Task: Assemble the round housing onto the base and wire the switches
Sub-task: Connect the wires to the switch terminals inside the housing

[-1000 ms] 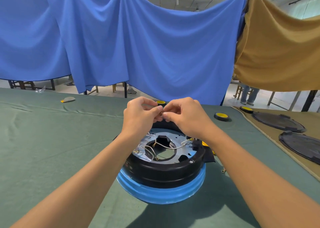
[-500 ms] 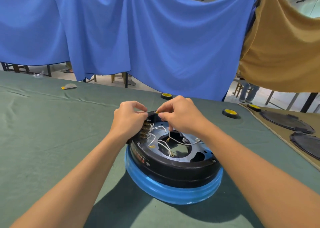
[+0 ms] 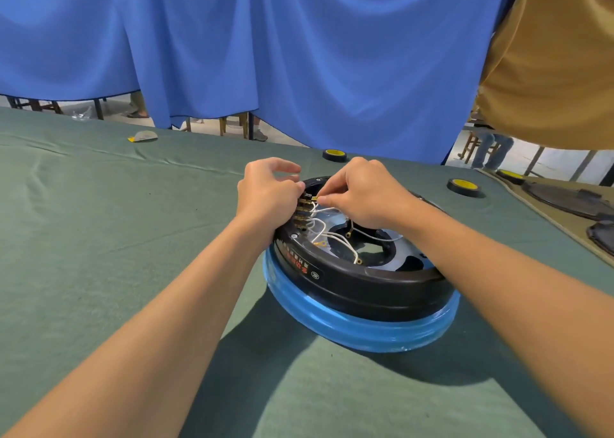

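A black round housing (image 3: 362, 284) sits on a blue-wrapped base (image 3: 358, 328) on the green table cloth. Inside it, several white wires (image 3: 327, 235) with brass ring ends lie over a silver plate. A row of brass switch terminals (image 3: 304, 210) lines the inner left rim. My left hand (image 3: 265, 195) grips the rim beside those terminals, index finger lifted. My right hand (image 3: 362, 193) pinches a wire's brass terminal end (image 3: 317, 199) right at the top switch terminal.
Three yellow-and-black tape rolls (image 3: 334, 154) (image 3: 463, 186) (image 3: 510, 176) lie at the table's far side. Dark round covers (image 3: 564, 198) rest on a tan mat at the right. A small grey-yellow object (image 3: 143, 136) lies far left. Blue and tan cloths hang behind.
The view has tilted down and left. Both hands dropped from above the housing to its left rim; the right hand brought the wire end to the switch terminals.
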Demonstrator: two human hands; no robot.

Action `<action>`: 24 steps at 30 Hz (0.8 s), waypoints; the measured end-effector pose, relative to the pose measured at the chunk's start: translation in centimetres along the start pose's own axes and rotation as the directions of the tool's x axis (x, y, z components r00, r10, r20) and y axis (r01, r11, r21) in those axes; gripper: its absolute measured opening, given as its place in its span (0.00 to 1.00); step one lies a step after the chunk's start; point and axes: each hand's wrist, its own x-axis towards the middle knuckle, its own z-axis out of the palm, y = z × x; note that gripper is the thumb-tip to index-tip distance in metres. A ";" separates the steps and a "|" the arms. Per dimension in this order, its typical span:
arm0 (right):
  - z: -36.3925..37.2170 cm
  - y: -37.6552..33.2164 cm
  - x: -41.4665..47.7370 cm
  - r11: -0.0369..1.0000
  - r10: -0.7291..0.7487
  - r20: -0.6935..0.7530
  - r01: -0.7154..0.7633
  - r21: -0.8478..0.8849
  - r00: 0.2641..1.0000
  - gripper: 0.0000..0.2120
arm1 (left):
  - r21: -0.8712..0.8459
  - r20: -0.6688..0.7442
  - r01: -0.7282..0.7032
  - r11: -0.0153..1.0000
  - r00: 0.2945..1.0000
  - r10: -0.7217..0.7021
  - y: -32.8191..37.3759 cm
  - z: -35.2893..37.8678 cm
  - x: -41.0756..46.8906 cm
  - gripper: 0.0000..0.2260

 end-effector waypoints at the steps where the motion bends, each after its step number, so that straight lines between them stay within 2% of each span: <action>1: 0.1 0.0 0.0 1.000 -0.007 -0.002 0.007 -0.007 1.000 0.07 | 0.000 -0.001 -0.001 1.000 1.000 0.001 0.0 0.0 0.0 0.09; 24: 0.4 0.1 -0.1 0.999 -0.040 -0.057 0.039 -0.012 0.998 0.07 | 0.022 0.001 -0.010 1.000 1.000 0.010 0.2 0.0 -0.1 0.06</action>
